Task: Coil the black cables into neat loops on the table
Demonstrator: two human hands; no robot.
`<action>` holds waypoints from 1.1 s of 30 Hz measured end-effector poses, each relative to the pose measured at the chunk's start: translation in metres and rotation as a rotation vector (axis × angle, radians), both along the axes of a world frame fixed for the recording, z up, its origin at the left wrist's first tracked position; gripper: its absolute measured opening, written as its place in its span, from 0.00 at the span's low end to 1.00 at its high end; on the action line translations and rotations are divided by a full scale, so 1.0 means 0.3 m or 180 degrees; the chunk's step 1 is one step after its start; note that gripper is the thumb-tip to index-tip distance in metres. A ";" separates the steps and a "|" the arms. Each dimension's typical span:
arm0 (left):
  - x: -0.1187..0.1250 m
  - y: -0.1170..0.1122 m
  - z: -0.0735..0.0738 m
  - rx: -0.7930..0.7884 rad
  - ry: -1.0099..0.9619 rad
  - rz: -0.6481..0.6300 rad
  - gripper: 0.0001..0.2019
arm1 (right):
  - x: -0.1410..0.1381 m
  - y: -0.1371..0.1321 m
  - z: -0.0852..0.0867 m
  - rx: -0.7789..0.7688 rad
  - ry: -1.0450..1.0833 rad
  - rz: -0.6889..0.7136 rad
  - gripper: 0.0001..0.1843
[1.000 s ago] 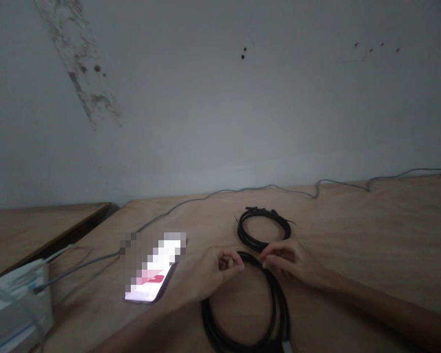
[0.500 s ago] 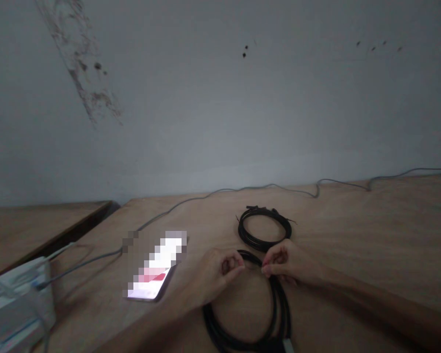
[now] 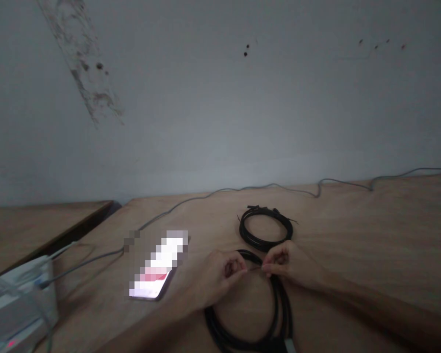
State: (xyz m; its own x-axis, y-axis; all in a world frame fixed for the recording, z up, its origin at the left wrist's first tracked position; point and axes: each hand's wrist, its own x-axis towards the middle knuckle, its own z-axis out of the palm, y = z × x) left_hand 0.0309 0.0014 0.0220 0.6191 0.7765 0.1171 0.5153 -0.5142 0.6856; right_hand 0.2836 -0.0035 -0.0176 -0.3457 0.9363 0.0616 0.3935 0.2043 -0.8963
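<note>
A coiled black cable [image 3: 284, 309] lies at the near edge of view, with a silver connector end [image 3: 289, 346] at its lower right. Over its upper part, my left hand [image 3: 218, 277] pinches one end of a thin dark twist tie [image 3: 255, 268]. My right hand [image 3: 297, 264] pinches the same tie a short way to the right, so it spans the gap between the fingertips. Whether the tie passes around the cable is hidden. Just behind my right hand rests a second black cable coil [image 3: 259, 241], with thin tie ends sticking out at both sides.
A lit phone [image 3: 150, 284], partly pixelated, lies to the left on the wooden table [image 3: 371, 235]. A white power strip [image 3: 40, 304] with plugs stands at the lower left. One thin grey cord [image 3: 191, 199] runs along the wall [image 3: 206, 108]. A gap separates another tabletop [image 3: 33, 220].
The fingertips of both hands stay close together above the near coil. The thin tie between them now shows more clearly. The whole view has shifted slightly; the coils rest where they were.
</note>
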 end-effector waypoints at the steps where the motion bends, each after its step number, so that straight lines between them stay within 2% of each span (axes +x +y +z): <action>1: 0.000 -0.002 -0.001 -0.0023 0.0003 0.0000 0.14 | 0.000 -0.001 -0.009 0.0266 -0.0087 -0.0073 0.09; 3: 0.000 -0.004 -0.005 -0.0101 -0.0053 0.0046 0.15 | 0.003 -0.005 -0.028 0.0946 -0.0386 -0.0094 0.07; 7: 0.000 -0.002 -0.018 -0.0365 -0.0263 0.0130 0.17 | 0.008 -0.011 -0.057 0.2599 -0.0687 0.0196 0.11; 9: 0.001 0.004 -0.023 -0.0464 -0.0303 0.0179 0.16 | 0.012 -0.012 -0.057 0.2950 -0.0660 0.0251 0.12; 11: 0.000 0.013 -0.021 -0.0423 -0.0294 0.0262 0.15 | 0.021 -0.010 -0.047 0.2791 -0.0750 0.0154 0.12; 13: -0.005 0.021 -0.010 -0.0200 -0.0226 0.0400 0.15 | 0.038 -0.004 -0.038 0.2412 -0.0884 -0.0071 0.11; 16: -0.024 0.038 0.009 0.0397 -0.0005 0.0729 0.15 | 0.069 0.011 -0.039 0.2004 -0.1006 -0.0420 0.12; 19: -0.050 0.059 0.008 0.1011 0.0187 0.1001 0.12 | 0.086 0.022 -0.053 0.1771 -0.1099 -0.0633 0.14; 21: -0.063 0.072 -0.005 0.1109 0.0362 0.1059 0.15 | 0.089 0.026 -0.054 0.1696 -0.1156 -0.0742 0.13; 23: -0.071 0.081 -0.018 0.0995 0.0597 0.1075 0.15 | 0.091 0.030 -0.045 0.1697 -0.1217 -0.0810 0.12; 28: -0.073 0.078 -0.023 0.0640 0.0804 0.0928 0.12 | 0.122 0.048 -0.009 0.1926 -0.1485 -0.0515 0.08; 33: -0.068 0.071 -0.030 0.0733 0.0754 0.0684 0.08 | 0.164 0.072 -0.004 0.2287 -0.1861 0.0026 0.07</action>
State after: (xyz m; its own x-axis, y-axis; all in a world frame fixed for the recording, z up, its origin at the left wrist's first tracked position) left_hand 0.0106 0.0227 0.0131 0.4761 0.8614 0.1767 0.7580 -0.5039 0.4141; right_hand 0.3326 0.0181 -0.0187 -0.5112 0.7382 0.4402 0.7395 0.6388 -0.2125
